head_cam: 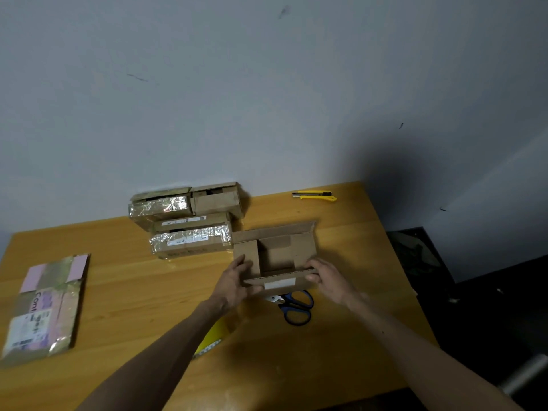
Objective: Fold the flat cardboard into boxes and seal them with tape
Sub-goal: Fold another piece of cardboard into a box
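Left hand [237, 281] grips the open cardboard box [277, 253] — near-left corner. Right hand [327, 277] pinches its near flap's right end.

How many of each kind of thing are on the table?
Boxes by the wall: 3
Open box: 1
Flat cardboard: 1
Scissors: 1
Yellow cutter knife: 1
Yellow roll, likely tape, partly hidden: 1
Total: 8

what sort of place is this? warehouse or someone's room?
Probably a plain room, home or small office, not a warehouse: one wooden table against a scuffed bare wall, a few taped boxes, scissors and a utility knife.
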